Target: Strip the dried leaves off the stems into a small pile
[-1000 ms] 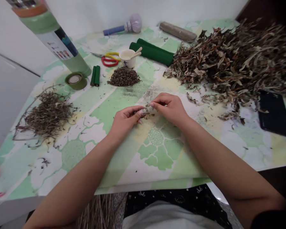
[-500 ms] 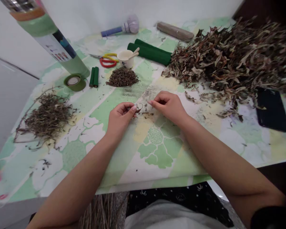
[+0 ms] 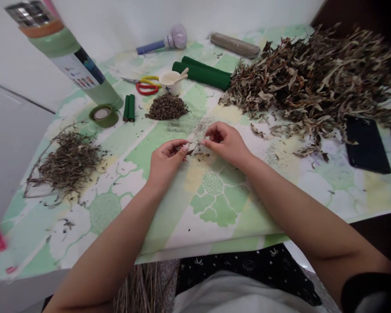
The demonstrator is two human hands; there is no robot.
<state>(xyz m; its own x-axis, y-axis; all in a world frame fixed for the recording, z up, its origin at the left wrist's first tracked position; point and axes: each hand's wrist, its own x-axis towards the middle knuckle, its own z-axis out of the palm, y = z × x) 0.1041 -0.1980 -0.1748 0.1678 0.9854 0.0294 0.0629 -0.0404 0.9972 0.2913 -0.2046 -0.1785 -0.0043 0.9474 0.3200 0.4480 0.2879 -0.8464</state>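
Observation:
My left hand (image 3: 167, 161) is closed in a pinch around a small dried leaf (image 3: 191, 150) with a thin curled stem that sticks out past the thumb. Just to its right, my right hand (image 3: 226, 142) is held with curled fingers, thumb tip and fingertips slightly apart, and nothing visible between them. Both hands hover low over the tablecloth (image 3: 169, 226), where dark crumbs (image 3: 202, 156) are scattered between and below them. Behind the hands is a small heap of crumbled dark plant bits (image 3: 167, 107).
A big heap of dried leaves (image 3: 313, 78) spreads at the right, beside a black phone (image 3: 368, 145). Stems (image 3: 70, 158) are piled at the left. Farther back are a tall bottle (image 3: 74, 61), scissors (image 3: 148, 86), a white cup (image 3: 170, 82), green rolls (image 3: 202, 76) and a green tape roll (image 3: 104, 115).
My right hand's thumb and fingertips have parted a little and shifted slightly left. My left hand keeps its pinch on the dried leaf. The whole view has shifted slightly.

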